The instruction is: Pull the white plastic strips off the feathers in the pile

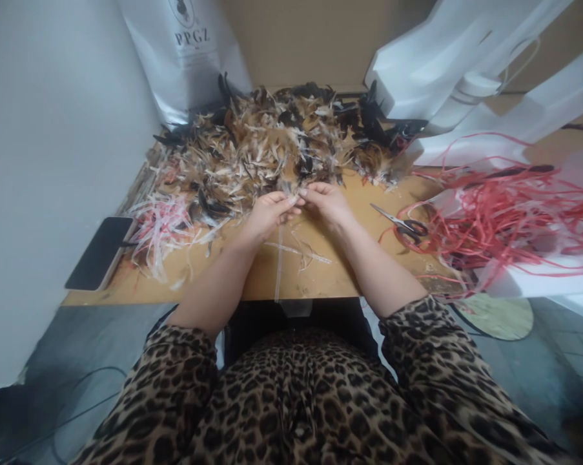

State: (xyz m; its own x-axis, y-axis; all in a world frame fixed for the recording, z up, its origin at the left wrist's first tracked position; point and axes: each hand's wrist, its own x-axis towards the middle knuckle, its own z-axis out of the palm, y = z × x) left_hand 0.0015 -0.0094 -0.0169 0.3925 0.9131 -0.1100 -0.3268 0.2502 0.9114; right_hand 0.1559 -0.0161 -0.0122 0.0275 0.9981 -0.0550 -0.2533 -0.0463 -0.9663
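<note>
Head view: my left hand [270,212] and right hand [328,203] meet over the table [342,278], thumbs and forefingers closed in a fine pinch, other fingers curled. Held between the fingertips is a small, pale piece, apparently a feather [288,187]; blur and overlap prevent certain identification. Directly beyond both hands lies the feather pile [266,145], brown, black and white. From beneath my left hand, a pale strip [278,268] runs toward the near table edge; a short strip [315,257] lies flat below the gap between my forearms. Left of my left hand: a pink-and-white bundle of strands [163,223], then, farther out, a phone [100,253], dark screen up. Right of my right hand: scissors [403,226], black-handled, lying beside a red tangle of strands [518,223]. Beyond the pile, on the left, stands a white bag [194,64] marked PPGZ.
</note>
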